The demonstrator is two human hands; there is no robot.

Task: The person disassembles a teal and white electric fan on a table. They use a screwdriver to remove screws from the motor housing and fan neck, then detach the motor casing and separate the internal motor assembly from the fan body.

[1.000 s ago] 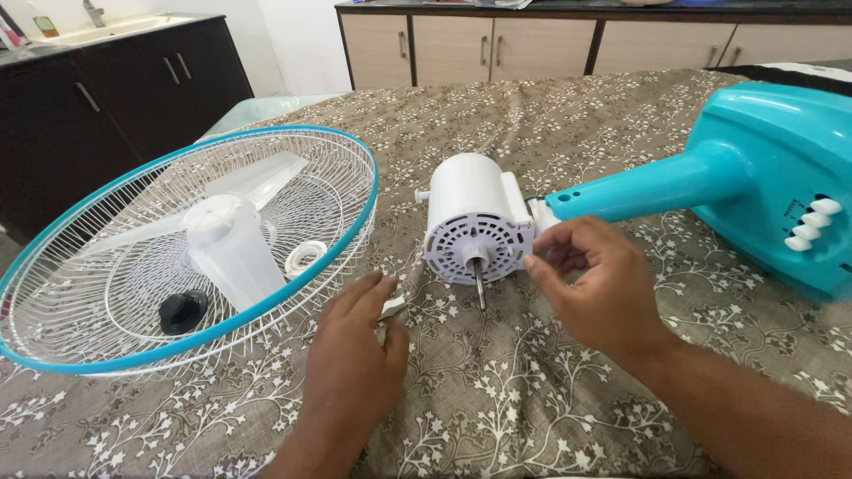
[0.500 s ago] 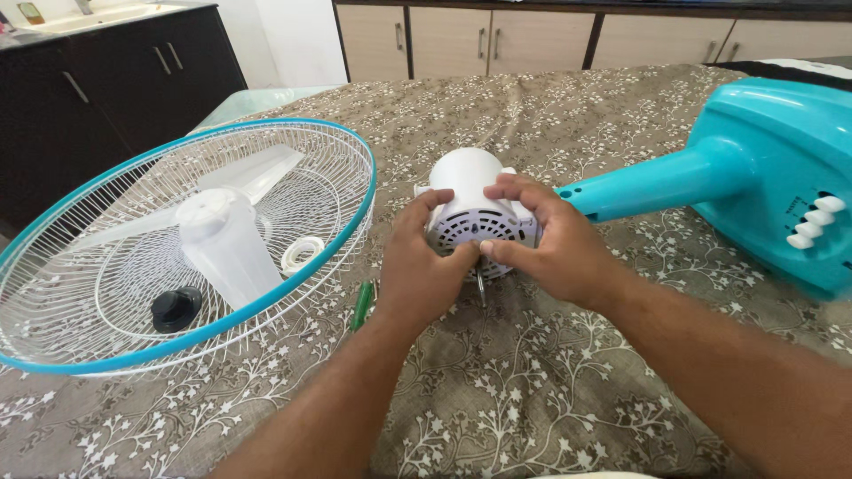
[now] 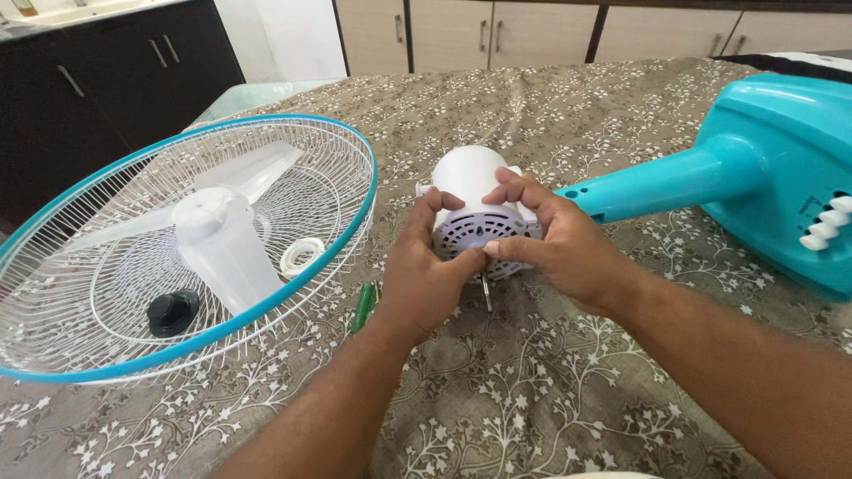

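Both hands are on the white fan motor housing (image 3: 475,200), which lies on its side near the middle of the table, on the brown floral tablecloth (image 3: 550,381). The vented front face of the housing points toward the near edge, and a thin metal shaft (image 3: 485,291) sticks out below the thumbs.

Left hand (image 3: 424,270): wrapped around the left side of the housing, fingers curled over its upper left edge, thumb pressed on the vented face. Grip closed on the housing.

Right hand (image 3: 557,244): clasps the right side, fingers over the top, thumb on the vented face. The 2 thumbs meet, tips touching, at the lower front of the face. Grip closed on the housing.

The housing joins a teal neck that runs right to the teal fan base (image 3: 781,168), which carries a row of white push buttons (image 3: 827,226) at the far right.

Left of the hands: a white wire fan guard with a teal rim (image 3: 266,306) lies flat. Inside it rest a translucent fan blade (image 3: 222,244), a black round knob (image 3: 172,312) and a white ring (image 3: 303,255).

A green pen-like tool (image 3: 363,307) lies on the cloth just beside the left wrist, between the guard rim and the hand.

Far side: beige cabinet doors (image 3: 541,34); far left, dark cabinets (image 3: 98,80).
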